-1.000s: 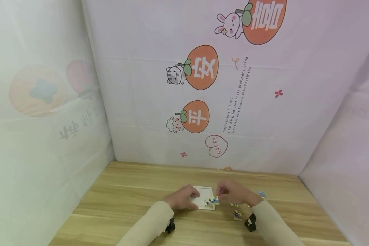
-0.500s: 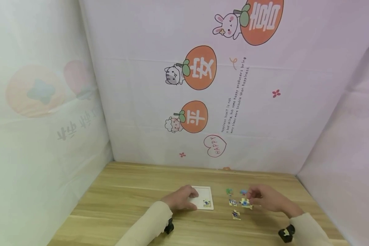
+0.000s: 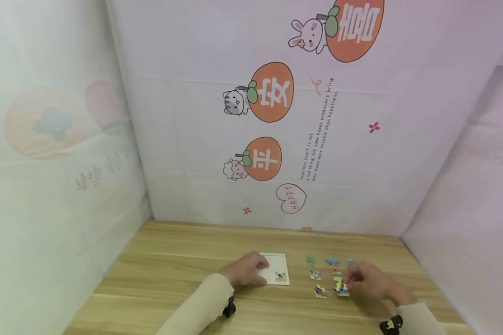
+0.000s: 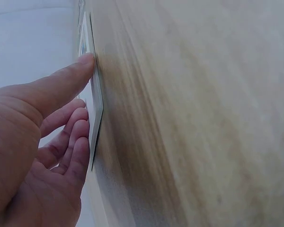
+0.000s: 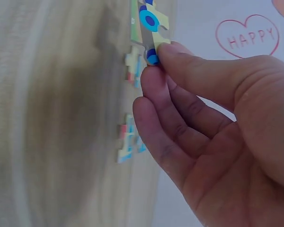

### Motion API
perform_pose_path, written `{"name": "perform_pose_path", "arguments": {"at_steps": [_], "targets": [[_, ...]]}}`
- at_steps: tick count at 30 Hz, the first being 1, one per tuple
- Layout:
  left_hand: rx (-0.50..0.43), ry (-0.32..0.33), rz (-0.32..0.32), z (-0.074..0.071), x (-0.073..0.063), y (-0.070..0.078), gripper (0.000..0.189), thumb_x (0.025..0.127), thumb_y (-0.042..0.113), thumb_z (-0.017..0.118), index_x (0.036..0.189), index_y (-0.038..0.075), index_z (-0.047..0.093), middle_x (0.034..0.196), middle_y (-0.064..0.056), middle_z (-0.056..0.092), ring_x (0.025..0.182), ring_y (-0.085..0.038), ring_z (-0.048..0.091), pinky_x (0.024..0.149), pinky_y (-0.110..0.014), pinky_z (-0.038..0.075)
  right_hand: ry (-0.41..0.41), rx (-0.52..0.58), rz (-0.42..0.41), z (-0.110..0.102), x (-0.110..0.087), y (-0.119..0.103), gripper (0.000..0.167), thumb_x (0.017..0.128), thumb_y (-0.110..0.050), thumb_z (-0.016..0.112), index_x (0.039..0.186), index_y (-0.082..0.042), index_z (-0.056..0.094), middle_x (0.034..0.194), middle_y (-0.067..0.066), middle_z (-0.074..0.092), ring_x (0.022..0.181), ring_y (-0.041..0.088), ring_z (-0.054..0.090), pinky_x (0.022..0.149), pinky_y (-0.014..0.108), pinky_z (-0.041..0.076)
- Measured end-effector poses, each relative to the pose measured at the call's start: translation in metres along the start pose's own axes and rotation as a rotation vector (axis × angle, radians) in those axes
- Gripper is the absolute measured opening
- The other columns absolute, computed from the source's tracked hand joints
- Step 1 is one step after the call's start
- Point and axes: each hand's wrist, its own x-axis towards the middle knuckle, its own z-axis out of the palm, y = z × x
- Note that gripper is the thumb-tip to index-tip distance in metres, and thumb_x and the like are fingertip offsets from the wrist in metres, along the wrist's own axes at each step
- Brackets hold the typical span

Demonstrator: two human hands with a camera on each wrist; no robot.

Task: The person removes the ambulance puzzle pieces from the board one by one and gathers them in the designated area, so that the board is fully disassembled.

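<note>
My right hand pinches a jigsaw piece between thumb and fingertips. The piece is pale yellow with blue ringed circles, and it hangs close over the table at the right. In the head view my left hand rests on the left part of a shallow white puzzle tray. Seen from the left wrist, the thumb touches the tray's rim and the other fingers bend loosely against it. One yellow and blue piece lies in the tray's near right corner.
Several loose pieces lie right of the tray, among them a green one, a blue one and a purple-marked one. The wooden table runs back to a printed white cloth wall, with cloth at both sides.
My right hand has carried the pinched piece from the tray's right edge out to the right, over the loose pieces, then slightly nearer me. My left hand has stayed on the tray.
</note>
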Motion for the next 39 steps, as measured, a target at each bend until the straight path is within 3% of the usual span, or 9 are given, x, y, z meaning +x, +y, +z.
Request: {"name": "perform_pose_path", "arguments": {"at_steps": [11,19,24,27,31,39], "targets": [[0.013,0.003,-0.002,0.0,0.0,0.001,0.051,0.088,0.027,0.088,0.132,0.009,0.069,0.118,0.002,0.063,0.108,-0.009,0.061,0.1,-0.027,0.055,0.043,-0.058,0.086,0.011,-0.003,0.016,0.006,0.091,-0.002,0.073,0.094,-0.007,0.071,0.096,0.003,0.074,0.087,0.001,0.06,0.077,0.018,0.052],[0.004,0.001,-0.007,0.002,0.002,-0.002,0.052,0.087,0.027,0.088,0.132,0.01,0.069,0.117,0.004,0.063,0.107,-0.007,0.06,0.099,-0.027,0.055,0.049,-0.084,0.104,0.006,0.005,0.004,0.007,0.092,-0.006,0.075,0.099,-0.005,0.072,0.095,0.003,0.075,0.085,0.004,0.065,0.075,0.018,0.056],[0.009,-0.001,-0.009,0.003,0.004,-0.003,0.052,0.087,0.028,0.089,0.132,0.011,0.069,0.116,0.004,0.063,0.106,-0.006,0.06,0.099,-0.026,0.055,0.044,-0.178,0.134,0.006,0.024,-0.016,0.013,0.093,-0.011,0.077,0.105,-0.007,0.074,0.1,0.001,0.074,0.087,0.005,0.065,0.075,0.021,0.056],[0.01,-0.002,-0.011,0.003,0.003,-0.003,0.052,0.087,0.028,0.089,0.132,0.011,0.069,0.115,0.004,0.063,0.105,-0.006,0.059,0.099,-0.025,0.055,0.022,-0.208,0.107,0.01,0.04,-0.03,0.018,0.093,-0.012,0.078,0.11,-0.006,0.075,0.105,0.005,0.075,0.091,0.01,0.067,0.077,0.024,0.058],[0.017,-0.004,-0.011,0.003,0.004,-0.003,0.052,0.087,0.028,0.089,0.132,0.01,0.069,0.115,0.005,0.063,0.105,-0.005,0.059,0.099,-0.025,0.055,0.008,-0.208,0.004,0.021,0.063,-0.046,0.023,0.091,-0.007,0.077,0.112,0.0,0.075,0.104,0.009,0.076,0.091,0.016,0.068,0.078,0.029,0.061],[0.039,0.0,0.004,0.004,0.007,-0.006,0.052,0.086,0.029,0.089,0.131,0.011,0.07,0.113,0.005,0.063,0.103,-0.004,0.059,0.097,-0.023,0.055,0.005,-0.292,-0.116,0.049,0.112,-0.068,0.022,0.087,-0.002,0.078,0.109,-0.001,0.076,0.103,0.01,0.078,0.093,0.02,0.072,0.083,0.034,0.063]]}}
